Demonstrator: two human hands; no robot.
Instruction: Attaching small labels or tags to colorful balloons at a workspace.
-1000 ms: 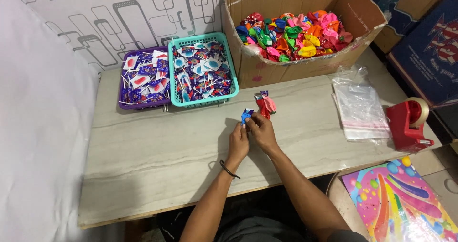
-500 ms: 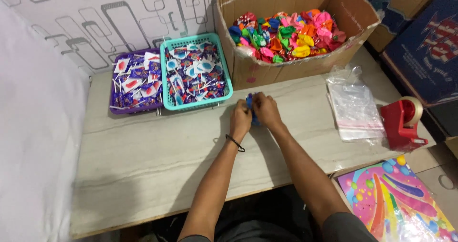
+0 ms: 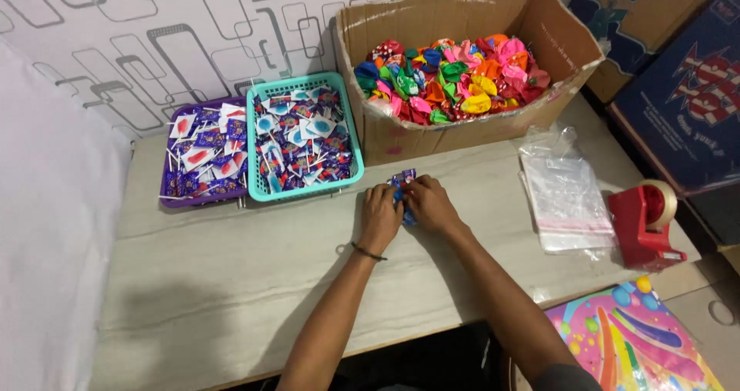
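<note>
My left hand (image 3: 380, 215) and my right hand (image 3: 428, 204) meet over the middle of the pale table (image 3: 231, 283), both closed on a small blue wrapped packet (image 3: 402, 181) that they press between their fingers. Most of the packet is hidden by the fingers. A dark band circles my left wrist. Just behind the hands stands a cardboard box (image 3: 555, 33) filled with bright balloons (image 3: 451, 79) in many colours. To the left of the hands sit a teal basket (image 3: 254, 167) and a purple tray (image 3: 166, 194), both full of wrapped lollipops.
A stack of clear plastic bags (image 3: 566, 198) lies right of my hands, with a red tape dispenser (image 3: 644, 221) beyond it. Printed cartons (image 3: 686, 90) stand at the far right. A colourful printed sheet (image 3: 632, 337) lies at the lower right. White fabric (image 3: 46, 229) borders the left.
The packet was held up above the table, with a red piece showing; now both hands have closed over it low on the table. The camera view has shifted slightly.
</note>
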